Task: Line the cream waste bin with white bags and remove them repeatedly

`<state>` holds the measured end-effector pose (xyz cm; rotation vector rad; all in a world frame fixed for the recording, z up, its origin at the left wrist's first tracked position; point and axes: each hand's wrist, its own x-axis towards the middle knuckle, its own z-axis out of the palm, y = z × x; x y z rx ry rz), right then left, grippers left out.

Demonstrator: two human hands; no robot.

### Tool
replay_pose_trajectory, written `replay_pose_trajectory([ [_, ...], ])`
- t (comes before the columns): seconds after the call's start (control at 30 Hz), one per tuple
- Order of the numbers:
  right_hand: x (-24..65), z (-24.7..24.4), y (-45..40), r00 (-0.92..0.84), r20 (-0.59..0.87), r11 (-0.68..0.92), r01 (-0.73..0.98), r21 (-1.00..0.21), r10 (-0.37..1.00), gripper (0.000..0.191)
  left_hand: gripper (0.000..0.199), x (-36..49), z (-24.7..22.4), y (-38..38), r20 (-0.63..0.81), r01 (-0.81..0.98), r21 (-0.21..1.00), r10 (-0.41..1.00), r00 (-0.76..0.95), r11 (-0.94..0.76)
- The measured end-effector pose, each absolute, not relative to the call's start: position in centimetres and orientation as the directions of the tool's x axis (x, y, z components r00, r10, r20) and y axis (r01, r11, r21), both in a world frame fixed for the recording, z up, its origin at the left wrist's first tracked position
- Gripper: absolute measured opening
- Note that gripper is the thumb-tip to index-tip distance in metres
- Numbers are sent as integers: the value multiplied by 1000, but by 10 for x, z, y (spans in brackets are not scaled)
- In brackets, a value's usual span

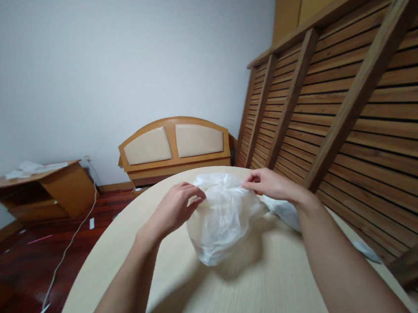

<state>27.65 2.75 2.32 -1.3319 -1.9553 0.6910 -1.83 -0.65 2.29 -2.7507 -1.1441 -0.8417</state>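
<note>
A thin, crinkled white translucent plastic bag (221,225) is between my hands, above the round pale table. Its upper part is bunched and its lower part bulges toward me; what is inside, if anything, I cannot make out. My left hand (180,204) is at the bag's upper left edge, thumb and fingertips drawn together on the plastic. On the other side, my right hand (269,184) pinches the gathered top between thumb and forefinger. Another whitish plastic bag (284,213) lies on the table, partly hidden behind my right wrist.
The round table (224,304) spreads beneath my arms, with a small pale item (366,251) at its right edge. A slatted wooden frame (338,108) leans close on the right. Behind stands a padded headboard (173,143); at left, a low cabinet (67,191) and a cable (69,246) on the floor.
</note>
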Motion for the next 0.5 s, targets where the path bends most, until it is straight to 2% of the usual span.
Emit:
replay_pose_trajectory([
  [0.13,285,33,13,-450,107,388,598,-702,887,28,20,-29,22,-2,594,814,69,680,431,-576],
  [0.23,285,36,9,-543,37,409,586,-699,839,37,26,-31,23,-3,630,884,141,729,268,-446],
  [0.33,277,33,14,-446,205,451,561,-694,871,31,24,-25,28,-11,610,868,252,767,202,-429],
  [0.4,269,28,19,-374,341,499,521,-692,863,23,22,-18,32,-20,565,810,301,779,273,-503],
  [0.5,261,18,26,-430,379,565,500,-656,820,39,25,-12,35,-30,474,728,295,757,451,-618],
])
